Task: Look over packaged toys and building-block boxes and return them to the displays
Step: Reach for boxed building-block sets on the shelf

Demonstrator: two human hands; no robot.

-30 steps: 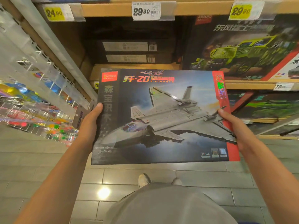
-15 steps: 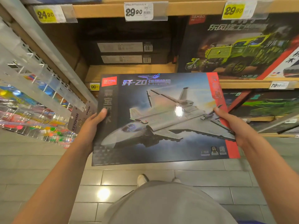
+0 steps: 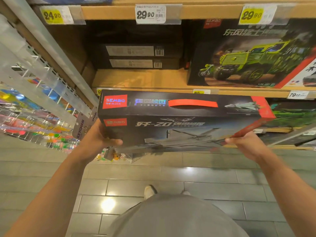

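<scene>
I hold a large dark fighter-jet building-block box (image 3: 179, 120) level in front of the wooden shelves. Its narrow top side, with a red carry handle (image 3: 193, 103) and a red SEMBO logo, faces me; the jet picture on the front is seen at a flat angle. My left hand (image 3: 100, 139) grips the box's lower left corner, thumb on the front face. My right hand (image 3: 246, 142) holds the lower right edge by its red stripe. A bare stretch of wooden shelf (image 3: 136, 79) lies just above and behind the box.
Two dark boxes (image 3: 136, 57) are stacked at the back of that shelf. A green armoured-truck box (image 3: 253, 55) stands to the right. Price tags line the shelf edges. A rack of colourful keychains (image 3: 34, 117) hangs at the left. Grey tiled floor lies below.
The box has tipped from facing me to nearly flat, so its top side with the red handle now shows, and it has risen toward the shelf edge. Both hands kept their grip.
</scene>
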